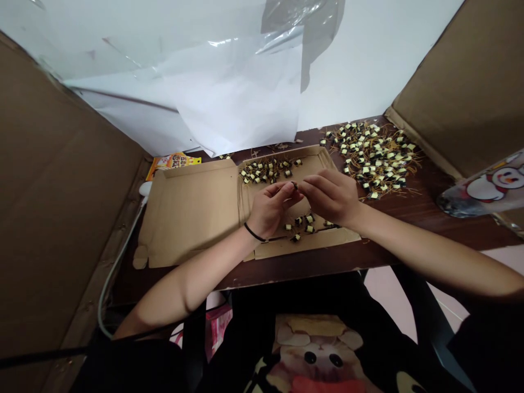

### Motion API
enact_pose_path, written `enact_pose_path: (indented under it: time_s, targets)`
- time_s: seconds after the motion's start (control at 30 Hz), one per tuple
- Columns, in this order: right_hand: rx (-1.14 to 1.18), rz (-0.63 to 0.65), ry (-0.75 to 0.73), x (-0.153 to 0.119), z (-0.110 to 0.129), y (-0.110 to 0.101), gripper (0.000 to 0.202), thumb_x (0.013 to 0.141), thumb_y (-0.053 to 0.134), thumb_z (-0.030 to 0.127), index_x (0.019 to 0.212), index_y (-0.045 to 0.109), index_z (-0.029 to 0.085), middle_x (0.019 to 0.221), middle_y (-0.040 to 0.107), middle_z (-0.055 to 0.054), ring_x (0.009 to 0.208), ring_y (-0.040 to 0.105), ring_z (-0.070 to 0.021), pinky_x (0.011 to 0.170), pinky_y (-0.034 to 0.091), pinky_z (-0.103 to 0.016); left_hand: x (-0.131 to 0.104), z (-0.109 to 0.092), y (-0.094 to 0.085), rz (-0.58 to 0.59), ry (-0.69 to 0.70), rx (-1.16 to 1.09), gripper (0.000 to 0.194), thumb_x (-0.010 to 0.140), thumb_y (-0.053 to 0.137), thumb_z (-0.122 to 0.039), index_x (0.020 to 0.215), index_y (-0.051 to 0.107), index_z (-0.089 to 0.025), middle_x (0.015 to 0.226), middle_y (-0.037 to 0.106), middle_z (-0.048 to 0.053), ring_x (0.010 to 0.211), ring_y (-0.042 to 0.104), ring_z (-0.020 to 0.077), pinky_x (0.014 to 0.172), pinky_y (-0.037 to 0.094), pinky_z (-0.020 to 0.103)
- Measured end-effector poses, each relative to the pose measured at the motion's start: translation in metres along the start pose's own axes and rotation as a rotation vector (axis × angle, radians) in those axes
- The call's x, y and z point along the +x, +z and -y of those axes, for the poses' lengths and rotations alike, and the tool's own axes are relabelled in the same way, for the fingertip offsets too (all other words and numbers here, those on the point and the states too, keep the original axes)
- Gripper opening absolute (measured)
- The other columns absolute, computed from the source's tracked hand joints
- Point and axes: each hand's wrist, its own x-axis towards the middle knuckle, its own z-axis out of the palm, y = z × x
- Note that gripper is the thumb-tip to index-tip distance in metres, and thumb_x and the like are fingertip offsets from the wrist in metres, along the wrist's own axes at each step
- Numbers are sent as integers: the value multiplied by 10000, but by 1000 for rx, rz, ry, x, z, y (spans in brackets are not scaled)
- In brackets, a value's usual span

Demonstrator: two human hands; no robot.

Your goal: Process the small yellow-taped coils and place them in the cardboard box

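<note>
Over the open cardboard box, my left hand pinches a small dark coil component between thumb and forefinger. My right hand is closed just beside it, fingertips at the component's right side; what they grip is too small to make out. Behind my hands, inside the box, lies a cluster of small coils with pale yellow tops and thin wire leads. Several more coils lie near the box's front edge, partly below my right hand.
A large heap of similar coils spreads over the dark table at the right. A plastic cup stands at the far right. An orange-yellow packet and a white cable are at the left. Cardboard walls flank the table.
</note>
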Motion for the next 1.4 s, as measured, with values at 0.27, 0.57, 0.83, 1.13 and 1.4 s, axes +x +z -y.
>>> enact_pose_path:
  time_s: [0.27,0.57,0.83,1.13,1.4]
  targets:
    - [161,-79,212,4,8,6,108,862,545,125,825,590,215,732,640,-8,670,558,-131,599,441,-255,-3,1,5,-121,120,38,226,616,829,-287,718,695,-136,688,673,-18,640,619,71,776,536,266]
    - [208,-41,273,4,15,11,107,885,535,148,812,575,215,725,645,-17,685,594,-133,610,457,-252,-2,4,8,-194,204,51,284,594,832,-321,714,665,-125,674,653,-18,634,606,63,736,531,248]
    - [108,65,105,3,8,12,175,899,457,118,814,575,215,702,619,-20,637,518,-140,580,409,-278,-2,-1,4,-170,129,38,213,663,790,-269,696,641,-120,654,618,-25,633,575,59,772,512,266]
    - [478,74,516,8,1,-5,162,923,480,278,906,627,213,797,645,-30,665,564,-127,606,443,-270,5,-27,-13,102,-75,140,189,676,775,-223,808,691,-118,704,604,-7,687,576,87,793,524,335]
    - [727,204,725,8,3,-2,215,846,600,314,1034,630,215,732,582,13,613,518,-102,553,434,-229,4,-18,-12,145,-68,204,376,540,871,-292,835,707,-129,808,640,7,710,580,76,740,476,267]
